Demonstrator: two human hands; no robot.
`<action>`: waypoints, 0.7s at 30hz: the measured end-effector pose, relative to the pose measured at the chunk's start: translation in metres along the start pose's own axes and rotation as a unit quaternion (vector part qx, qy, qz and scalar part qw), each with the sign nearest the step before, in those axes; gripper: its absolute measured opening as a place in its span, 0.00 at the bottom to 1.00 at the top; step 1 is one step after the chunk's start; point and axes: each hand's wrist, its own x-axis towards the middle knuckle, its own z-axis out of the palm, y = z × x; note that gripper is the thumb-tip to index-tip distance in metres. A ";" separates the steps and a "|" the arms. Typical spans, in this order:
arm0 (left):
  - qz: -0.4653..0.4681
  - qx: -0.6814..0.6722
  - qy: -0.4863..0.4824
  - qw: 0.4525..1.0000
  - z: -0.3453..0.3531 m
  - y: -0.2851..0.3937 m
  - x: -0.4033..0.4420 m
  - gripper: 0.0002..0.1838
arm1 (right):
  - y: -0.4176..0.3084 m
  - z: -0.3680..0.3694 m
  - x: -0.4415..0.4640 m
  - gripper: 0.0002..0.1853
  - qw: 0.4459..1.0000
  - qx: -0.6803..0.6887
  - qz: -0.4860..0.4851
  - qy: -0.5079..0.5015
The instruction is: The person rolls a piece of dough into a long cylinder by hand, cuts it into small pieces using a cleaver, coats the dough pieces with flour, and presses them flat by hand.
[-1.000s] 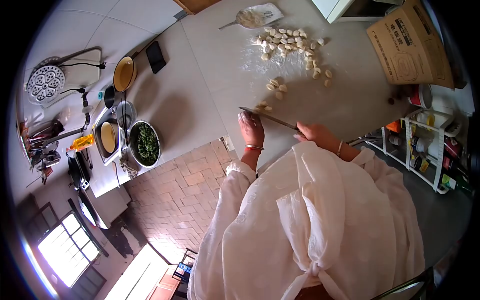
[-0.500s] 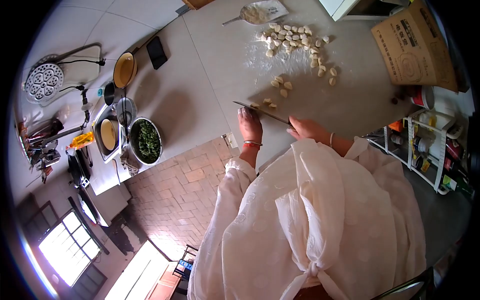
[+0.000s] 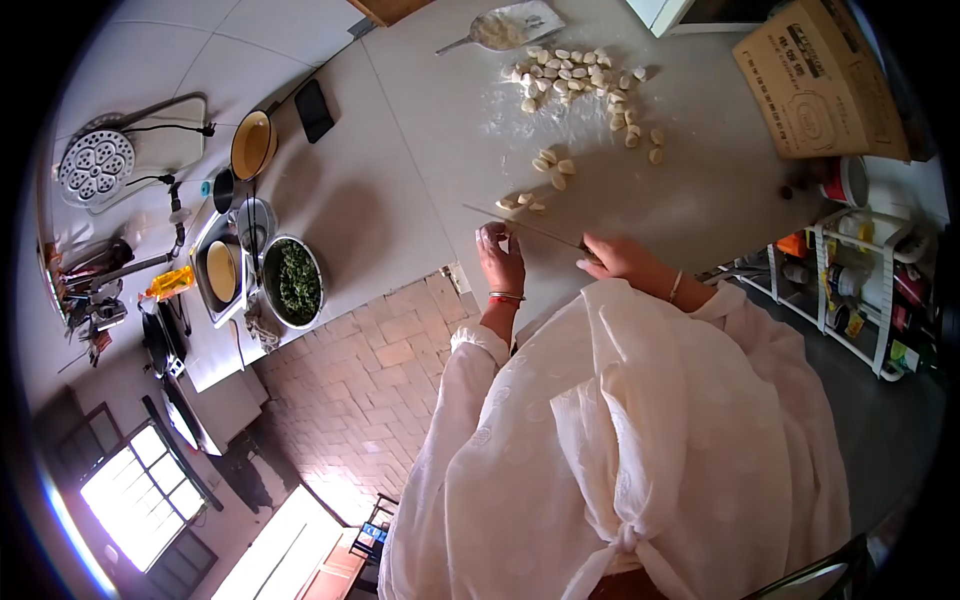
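Note:
My right hand (image 3: 622,262) is closed round the handle of a knife (image 3: 530,227), whose thin blade points left across the counter. Just below the blade's left part, my left hand (image 3: 502,262) has its fingers bent and close together on a small pale bit of dough (image 3: 509,229), mostly hidden by the fingers. Beyond the blade lie a few cut dough pieces (image 3: 525,199). Another small group of pieces (image 3: 558,181) is farther up, and a large cluster (image 3: 565,72) rests on floured counter near the top.
A scoop with flour (image 3: 503,32) lies at the top. On the left are a bowl of chopped greens (image 3: 294,283), a yellow bowl (image 3: 253,145) and a phone (image 3: 314,111). A cardboard box (image 3: 810,85) and a white rack (image 3: 850,290) stand at the right.
The view has shifted slightly. The blade now shows as a thinner line, and a pale bit of dough has come into view between it and my left fingertips.

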 end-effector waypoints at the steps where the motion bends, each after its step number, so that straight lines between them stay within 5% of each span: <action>1: -0.002 0.004 0.000 1.000 0.001 0.000 0.001 0.11 | -0.003 -0.003 -0.005 0.17 1.000 -0.005 0.014 -0.021; 16: 0.020 0.113 -0.056 0.992 -0.001 -0.017 0.000 0.11 | 0.010 0.014 0.005 0.16 0.993 -0.091 0.045 -0.063; 20: 0.153 0.186 0.033 0.970 0.006 -0.023 -0.005 0.14 | 0.018 0.028 0.022 0.17 0.989 -0.140 0.025 -0.044; 21: 0.115 0.139 0.007 0.984 0.003 -0.019 -0.005 0.13 | 0.021 0.026 0.021 0.18 0.995 -0.100 0.015 -0.024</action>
